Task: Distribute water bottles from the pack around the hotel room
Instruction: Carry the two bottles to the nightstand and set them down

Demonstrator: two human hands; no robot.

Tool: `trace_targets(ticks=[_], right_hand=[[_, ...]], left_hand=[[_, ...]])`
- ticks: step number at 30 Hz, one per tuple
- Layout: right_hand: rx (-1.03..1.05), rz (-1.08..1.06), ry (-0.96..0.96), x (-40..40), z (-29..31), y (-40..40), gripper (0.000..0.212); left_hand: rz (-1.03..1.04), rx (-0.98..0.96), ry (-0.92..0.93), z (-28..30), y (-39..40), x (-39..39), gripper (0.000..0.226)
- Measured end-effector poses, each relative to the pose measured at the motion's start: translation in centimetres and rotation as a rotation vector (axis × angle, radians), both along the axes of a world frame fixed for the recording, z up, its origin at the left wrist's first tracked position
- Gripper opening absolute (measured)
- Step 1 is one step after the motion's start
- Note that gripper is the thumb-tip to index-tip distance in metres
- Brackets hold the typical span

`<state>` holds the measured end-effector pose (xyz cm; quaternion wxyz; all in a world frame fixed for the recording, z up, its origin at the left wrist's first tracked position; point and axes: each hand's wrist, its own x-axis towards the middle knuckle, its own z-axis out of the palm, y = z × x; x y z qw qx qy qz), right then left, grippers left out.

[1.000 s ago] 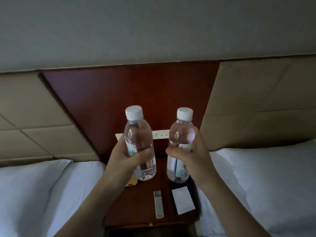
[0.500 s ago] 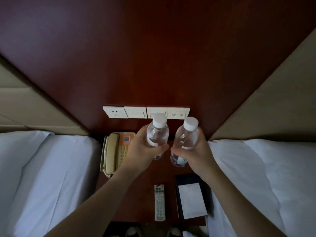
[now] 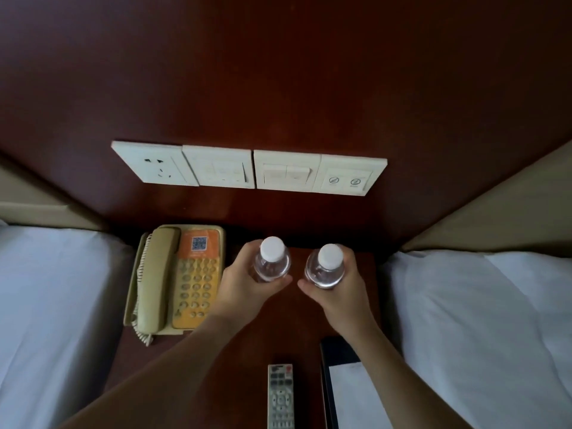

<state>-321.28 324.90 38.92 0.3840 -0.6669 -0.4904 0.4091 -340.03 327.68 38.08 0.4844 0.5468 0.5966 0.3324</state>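
Two clear water bottles with white caps stand upright side by side at the back of a dark wooden nightstand [image 3: 312, 332], seen from above. My left hand [image 3: 244, 283] grips the left bottle [image 3: 272, 258] around its body. My right hand [image 3: 337, 287] grips the right bottle [image 3: 328, 264] the same way. The bottles' lower parts are hidden by my hands, so I cannot tell whether they touch the tabletop.
A beige and orange telephone [image 3: 182, 280] sits left of the bottles. A remote control [image 3: 280, 394] and a white notepad on a dark folder [image 3: 349, 388] lie near the front edge. Wall switches and a socket [image 3: 247, 168] are above. White beds [image 3: 483, 329] flank both sides.
Both bottles have come down from in front of the headboard panel to the back of the nightstand. My view has tilted down and closer, so I see the caps from above.
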Motion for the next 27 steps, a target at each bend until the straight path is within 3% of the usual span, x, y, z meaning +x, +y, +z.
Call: trace_targets(ticks=[13, 20, 24, 27], right_hand=[[0.031, -0.018, -0.038, -0.6, -7.5, -1.2, 0.079], [-0.175, 0.176, -0.094, 1.8, -9.6, -1.0, 0.072], [-0.172, 0.212, -0.175, 2.1, -10.1, -0.1, 0.072], [-0.169, 0.223, -0.186, 2.0, -10.3, 1.2, 0.075]], left_hand=[[-0.106, -0.028, 0.059, -6.0, 0.0, -0.9, 0.074], [-0.283, -0.076, 0.205, -6.7, 0.8, -2.1, 0.078], [-0.357, -0.048, 0.315, -7.0, 2.0, -2.1, 0.065], [-0.363, -0.001, 0.324, -7.3, 3.0, -1.4, 0.072]])
